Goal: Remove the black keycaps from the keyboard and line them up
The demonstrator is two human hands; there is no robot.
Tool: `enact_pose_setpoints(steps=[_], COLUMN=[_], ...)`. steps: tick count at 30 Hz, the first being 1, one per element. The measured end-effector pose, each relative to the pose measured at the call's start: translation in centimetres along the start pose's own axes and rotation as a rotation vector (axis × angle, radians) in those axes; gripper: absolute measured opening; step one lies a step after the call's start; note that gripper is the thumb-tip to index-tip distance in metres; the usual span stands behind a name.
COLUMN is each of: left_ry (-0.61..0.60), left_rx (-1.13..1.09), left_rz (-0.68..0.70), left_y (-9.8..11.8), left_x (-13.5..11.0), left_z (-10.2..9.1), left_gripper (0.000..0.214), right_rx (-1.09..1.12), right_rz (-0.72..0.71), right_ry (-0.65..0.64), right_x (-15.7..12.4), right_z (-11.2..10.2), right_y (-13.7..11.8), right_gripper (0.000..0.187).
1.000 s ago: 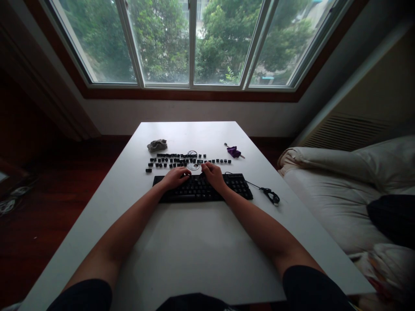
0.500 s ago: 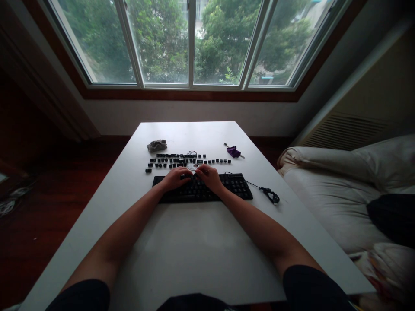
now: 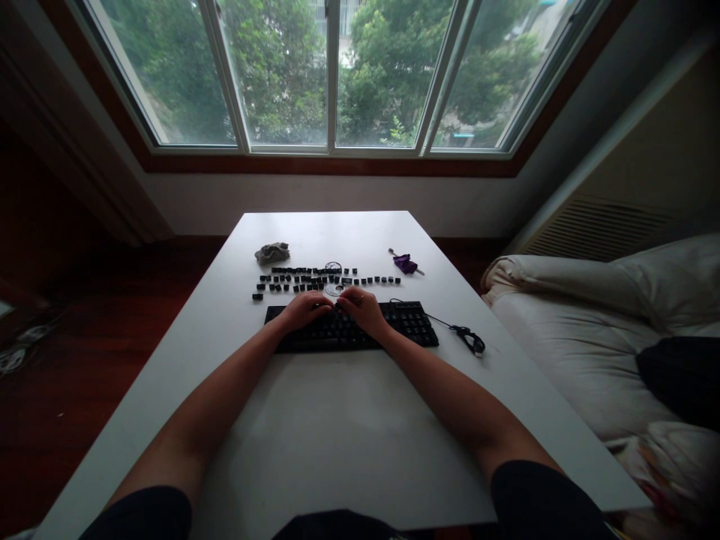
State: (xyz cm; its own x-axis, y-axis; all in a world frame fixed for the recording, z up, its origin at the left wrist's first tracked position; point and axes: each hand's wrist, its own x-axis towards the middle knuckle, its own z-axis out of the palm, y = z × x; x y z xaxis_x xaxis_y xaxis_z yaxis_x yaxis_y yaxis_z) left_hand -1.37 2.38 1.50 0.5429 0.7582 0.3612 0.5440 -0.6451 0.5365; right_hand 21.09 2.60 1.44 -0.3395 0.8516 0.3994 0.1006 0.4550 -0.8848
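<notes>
A black computer keyboard (image 3: 315,341) lies across the white table, and both my hands rest over its upper middle. My left hand (image 3: 304,309) is curled, its fingertips pointing right at the keys. My right hand (image 3: 363,309) is pinched beside it, the fingertips of both hands nearly meeting. Something small and dark shows between them, too small to name. Just beyond my fingers lies a thin clear ring-shaped item (image 3: 331,289), partly covered by the right hand. Loose black keycaps (image 3: 307,287) stand in rows behind the keyboard.
A crumpled grey cloth (image 3: 272,253) sits at the far left of the white table (image 3: 315,435). At the far right is a purple cloth (image 3: 404,263) around a thin stick. The coiled cable (image 3: 469,341) lies right of the keyboard. A pale sofa (image 3: 568,322) stands beside the table.
My left fingers have shifted slightly, closer to my right fingertips. The keyboard and keycap rows look the same.
</notes>
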Motion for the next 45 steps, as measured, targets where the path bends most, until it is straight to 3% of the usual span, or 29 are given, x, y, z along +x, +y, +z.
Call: enact_pose_setpoints(steps=[9,16,25,33,39,45], left_ry=[-0.015,-0.053,0.132,0.172,0.229,0.15], left_rx=[-0.12,-0.239,-0.26,-0.267,-0.049,0.259], left_rz=[-0.025,-0.129,-0.216,-0.212,-0.281,-0.285], left_y=[0.4,0.6,-0.2,-0.3,-1.1,-1.6], left_x=[0.1,-0.1,0.0,0.5,1.6,3.6], left_z=[0.0,-0.5,0.0,-0.1,-0.4,-1.1], left_gripper=[0.028,0.037,0.033,0.029,0.035,0.029], right_rx=[0.06,0.145,0.184,0.226,0.247,0.267], right_rz=[0.046,0.103,0.109,0.128,0.101,0.102], right_ry=[0.052,0.053,0.046,0.04,0.01,-0.005], right_x=[-0.2,-0.1,-0.1,-0.1,-0.2,-0.2], right_z=[0.4,0.7,0.7,0.6,0.5,0.5], right_y=[0.3,0.6,0.9,0.9,0.8,0.9], right_gripper=[0.032,0.036,0.036,0.037,0.034,0.036])
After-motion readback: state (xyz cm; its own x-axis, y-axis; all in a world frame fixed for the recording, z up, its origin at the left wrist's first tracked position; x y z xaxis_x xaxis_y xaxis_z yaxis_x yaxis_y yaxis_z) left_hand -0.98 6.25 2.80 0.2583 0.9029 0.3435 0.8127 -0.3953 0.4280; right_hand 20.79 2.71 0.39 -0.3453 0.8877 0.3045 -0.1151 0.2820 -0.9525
